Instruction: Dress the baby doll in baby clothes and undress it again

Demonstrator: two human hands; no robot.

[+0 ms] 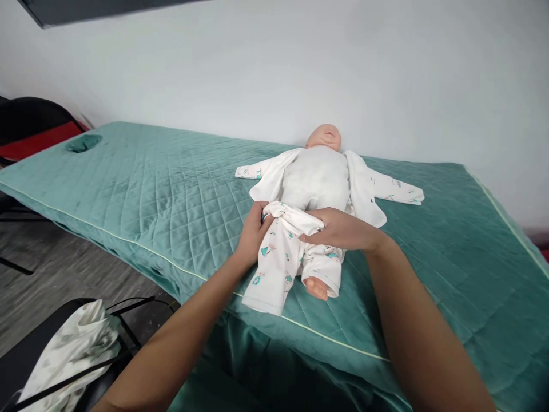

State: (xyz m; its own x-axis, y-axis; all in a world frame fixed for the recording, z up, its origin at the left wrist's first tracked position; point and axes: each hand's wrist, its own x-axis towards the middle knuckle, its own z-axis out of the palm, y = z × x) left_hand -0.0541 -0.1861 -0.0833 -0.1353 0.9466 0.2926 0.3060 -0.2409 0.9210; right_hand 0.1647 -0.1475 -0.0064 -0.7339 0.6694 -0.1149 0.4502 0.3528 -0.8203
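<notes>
A baby doll [318, 174] lies on its back on a teal quilted massage table [163, 183], head toward the wall. It wears an open white printed top [364, 191] with sleeves spread out. White printed trousers [278, 260] cover its legs, and one bare foot [316, 288] pokes out of a leg. My left hand [253, 232] is closed on the trousers' waistband at the doll's hip. My right hand [337, 228] grips the waistband from the other side, fingers curled over the cloth.
A face hole [83, 143] is in the table's far left end. A black chair [43, 355] at lower left carries a patterned white cloth [71, 349]. A red and black seat [34, 131] stands at the far left. The wall runs right behind the table.
</notes>
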